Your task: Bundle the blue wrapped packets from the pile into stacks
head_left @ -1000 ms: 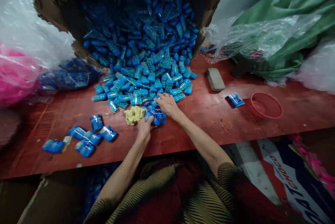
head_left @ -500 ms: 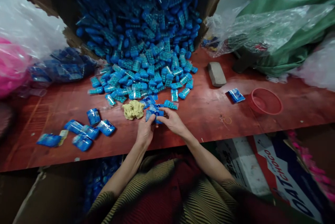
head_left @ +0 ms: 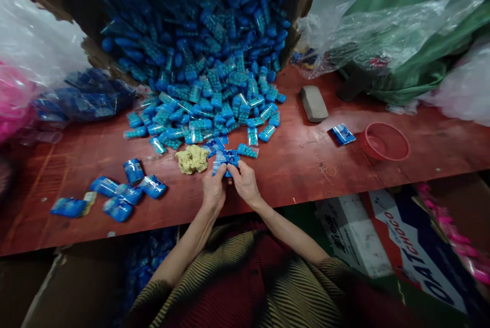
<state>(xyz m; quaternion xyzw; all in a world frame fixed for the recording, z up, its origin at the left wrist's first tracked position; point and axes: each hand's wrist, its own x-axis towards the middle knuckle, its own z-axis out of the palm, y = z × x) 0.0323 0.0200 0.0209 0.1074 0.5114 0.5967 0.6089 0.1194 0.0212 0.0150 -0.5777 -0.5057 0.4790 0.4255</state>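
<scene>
Both hands meet near the table's front edge. My left hand (head_left: 215, 186) pinches the left side of a blue printed wrapper (head_left: 225, 158), and my right hand (head_left: 244, 181) grips its right side. Behind the wrapper lie more flat blue wrappers (head_left: 215, 145). A crumpled pale-yellow lump (head_left: 192, 159) sits just left of my hands. One clear capsule with blue beads (head_left: 247, 151) lies close to my right fingers. Past it, a big heap of such blue-capped capsules (head_left: 206, 98) spills from a carton. Several filled blue packets (head_left: 128, 193) are on the left.
The torn cardboard carton (head_left: 306, 1) stands at the back of the red table (head_left: 283, 180). To the right are a grey block (head_left: 314, 103), a blue packet (head_left: 342, 134) and a red plastic basket (head_left: 384, 142). Green cloth (head_left: 421, 6) and clear plastic bags fill the right back.
My right hand has drawn in toward my left, its fingers now pinching the wrapper's near side. The whole view has shifted slightly; the other things keep their places.
</scene>
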